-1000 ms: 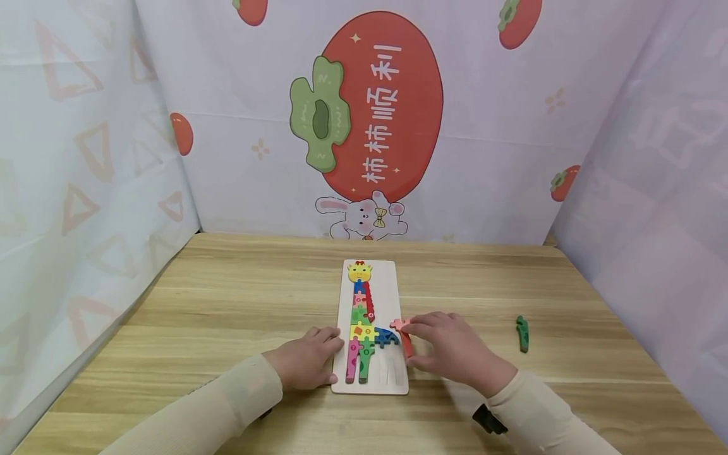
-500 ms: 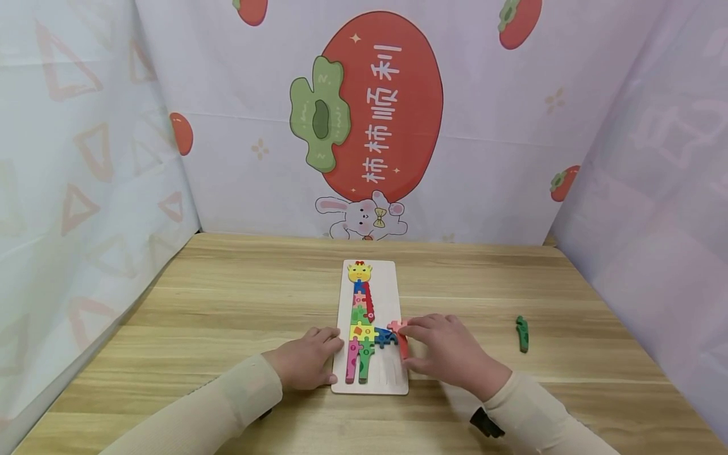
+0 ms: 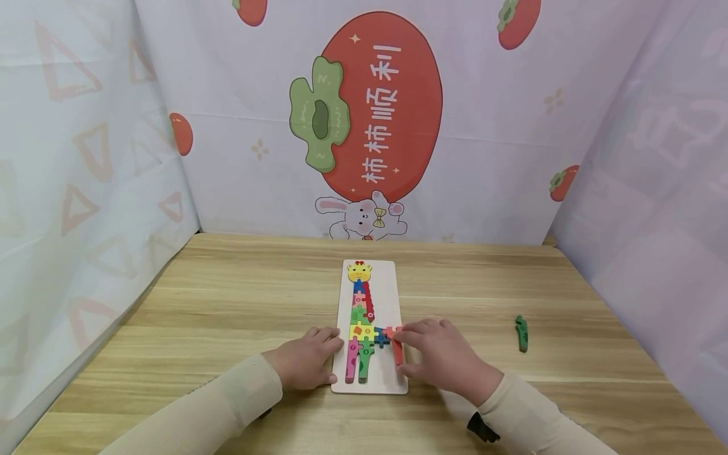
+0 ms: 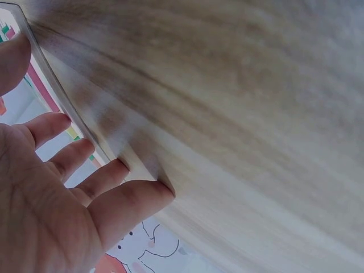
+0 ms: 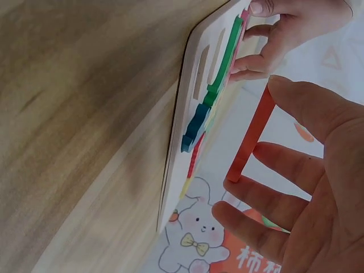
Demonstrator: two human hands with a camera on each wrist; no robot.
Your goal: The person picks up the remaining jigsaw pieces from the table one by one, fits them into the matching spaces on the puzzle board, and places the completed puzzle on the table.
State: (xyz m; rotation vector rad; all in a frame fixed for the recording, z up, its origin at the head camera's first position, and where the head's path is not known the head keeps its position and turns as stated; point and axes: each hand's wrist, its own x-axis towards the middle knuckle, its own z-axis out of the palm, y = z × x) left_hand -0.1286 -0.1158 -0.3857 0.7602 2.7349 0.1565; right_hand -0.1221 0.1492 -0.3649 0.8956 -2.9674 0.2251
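A giraffe jigsaw fills part of a pale wooden puzzle board (image 3: 387, 284), with the yellow head, neck, body and two front legs in their places. My right hand (image 3: 443, 354) pinches a red puzzle piece (image 5: 252, 136) between thumb and fingertips. In the right wrist view that piece is held above the board, near the blue piece (image 5: 196, 126) and the bare leg recesses (image 5: 202, 74). My left hand (image 3: 307, 358) rests at the board's left edge, its fingers extended and touching the rim and table.
A green puzzle piece (image 3: 522, 333) lies on the wooden table (image 3: 256, 272), right of my right hand. Behind the table hangs a printed cloth backdrop (image 3: 483, 158), with more cloth (image 3: 97, 189) along the sides.
My right hand has moved left with the red piece, from the board's right edge to over the blue piece and leg recesses. The left hand has stayed still.
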